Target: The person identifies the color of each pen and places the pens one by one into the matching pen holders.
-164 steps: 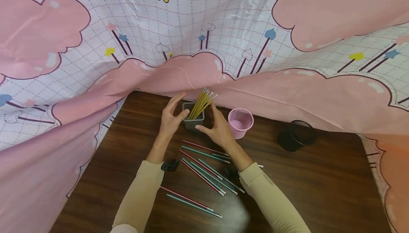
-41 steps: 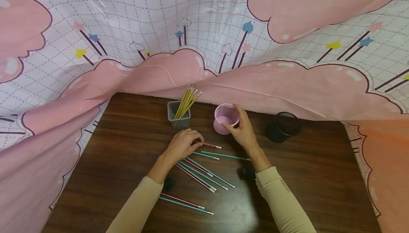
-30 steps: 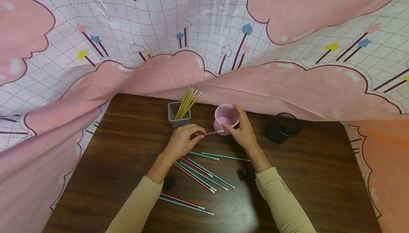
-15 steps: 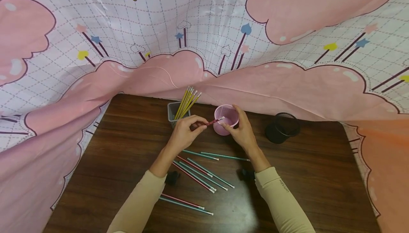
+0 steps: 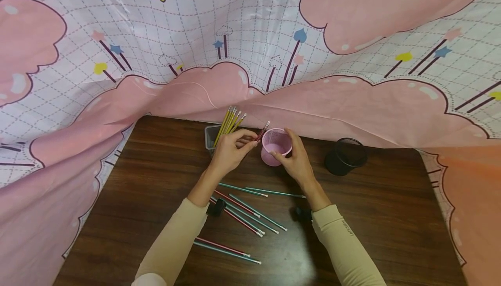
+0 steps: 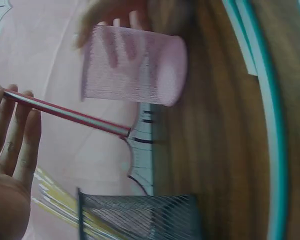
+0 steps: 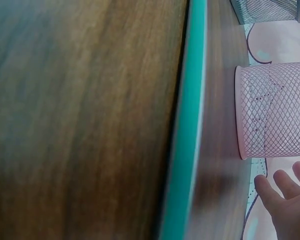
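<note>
My left hand (image 5: 231, 151) pinches a dark red pencil (image 5: 263, 132) between thumb and fingers, eraser end raised, just left of the pink mesh pen cup (image 5: 270, 157). In the left wrist view the red pencil (image 6: 70, 113) slants down toward the table, outside the cup. My right hand (image 5: 299, 166) holds the pink cup's right side, thumb at the near rim and fingers round the far side. The cup stands upright with nothing visible inside. Behind my left hand is a grey mesh pen cup (image 5: 210, 137) holding several yellow pencils (image 5: 222, 127).
Several green pencils (image 5: 275, 191) and red pencils (image 5: 225, 247) lie scattered on the dark wooden table (image 5: 145, 181), nearer than the cups. A black mesh pen cup (image 5: 340, 164) stands to the right. Patterned cloth (image 5: 332, 107) hangs along the table's back edge.
My left hand picked up the red pencil from the table, raised it and tilted it steeper beside the pink cup. Earlier both hands were at the grey cup; my right hand then moved to the pink one.
</note>
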Tool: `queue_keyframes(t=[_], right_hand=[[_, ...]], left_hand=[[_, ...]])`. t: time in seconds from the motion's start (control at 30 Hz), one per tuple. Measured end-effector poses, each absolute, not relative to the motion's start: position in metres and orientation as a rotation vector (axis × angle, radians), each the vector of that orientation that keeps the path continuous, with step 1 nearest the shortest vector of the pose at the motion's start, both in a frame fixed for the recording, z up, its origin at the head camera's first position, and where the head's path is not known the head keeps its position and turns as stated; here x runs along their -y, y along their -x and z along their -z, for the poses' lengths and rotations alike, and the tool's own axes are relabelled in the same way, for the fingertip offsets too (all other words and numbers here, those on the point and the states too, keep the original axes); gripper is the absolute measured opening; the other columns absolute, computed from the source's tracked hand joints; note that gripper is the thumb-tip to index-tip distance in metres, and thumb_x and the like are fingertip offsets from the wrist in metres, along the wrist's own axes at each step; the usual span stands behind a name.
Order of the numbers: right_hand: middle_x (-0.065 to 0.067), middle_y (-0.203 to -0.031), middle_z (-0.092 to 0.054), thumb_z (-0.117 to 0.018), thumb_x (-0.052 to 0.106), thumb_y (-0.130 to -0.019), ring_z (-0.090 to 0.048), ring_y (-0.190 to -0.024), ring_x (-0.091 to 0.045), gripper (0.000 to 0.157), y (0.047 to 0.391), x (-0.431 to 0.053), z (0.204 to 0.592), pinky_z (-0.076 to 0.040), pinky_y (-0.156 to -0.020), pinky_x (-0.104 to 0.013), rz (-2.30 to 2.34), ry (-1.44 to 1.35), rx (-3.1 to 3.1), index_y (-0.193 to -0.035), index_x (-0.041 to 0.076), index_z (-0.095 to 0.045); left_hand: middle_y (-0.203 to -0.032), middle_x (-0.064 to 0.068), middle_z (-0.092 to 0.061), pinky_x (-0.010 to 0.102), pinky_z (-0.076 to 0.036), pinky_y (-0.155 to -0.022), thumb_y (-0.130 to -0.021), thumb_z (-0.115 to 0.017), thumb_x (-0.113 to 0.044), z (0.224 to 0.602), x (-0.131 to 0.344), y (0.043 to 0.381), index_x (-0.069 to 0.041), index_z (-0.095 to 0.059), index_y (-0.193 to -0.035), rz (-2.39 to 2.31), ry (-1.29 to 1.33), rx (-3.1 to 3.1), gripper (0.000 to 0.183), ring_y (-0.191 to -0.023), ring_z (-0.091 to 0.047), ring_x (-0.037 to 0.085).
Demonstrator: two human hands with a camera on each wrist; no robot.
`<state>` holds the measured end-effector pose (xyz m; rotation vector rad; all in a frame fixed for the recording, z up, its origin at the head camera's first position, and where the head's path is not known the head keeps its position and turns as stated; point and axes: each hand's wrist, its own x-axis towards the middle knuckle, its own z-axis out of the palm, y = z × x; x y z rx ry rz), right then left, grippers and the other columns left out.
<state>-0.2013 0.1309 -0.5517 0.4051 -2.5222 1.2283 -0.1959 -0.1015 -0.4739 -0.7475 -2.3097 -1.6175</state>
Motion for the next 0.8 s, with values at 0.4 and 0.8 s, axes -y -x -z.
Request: queue_keyframes(t=[0.4,0.8], right_hand=[[-0.004,-0.135,-0.04,-0.077,0.034,-0.072,-0.04,-0.12,-0.019,0.083,0.203,-0.132,0.552,-0.035,-0.097,-0.039,-1.249,-0.407,2.508,-0.14,0.015,-0.033],[-0.001,-0.136,-0.039,-0.076,0.036,-0.073,-0.038,-0.122,-0.017,0.081,0.205,-0.132,0.551,-0.034,-0.098,-0.039,-1.249,-0.411,2.521,-0.14,0.015,-0.034]], left_hand=[[-0.086,0.015,-0.067,0.035,-0.053,-0.066,-0.081,-0.066,-0.002,0.43,0.09,0.204,0.003,-0.063,-0.097,1.79,0.721,2.232,0.017,-0.078,-0.065,0.026],[-0.087,0.024,-0.063,0.045,-0.052,-0.063,-0.082,-0.063,0.003,0.413,0.085,0.222,0.01,-0.058,-0.103,2.051,0.652,1.996,0.022,-0.076,-0.061,0.039]])
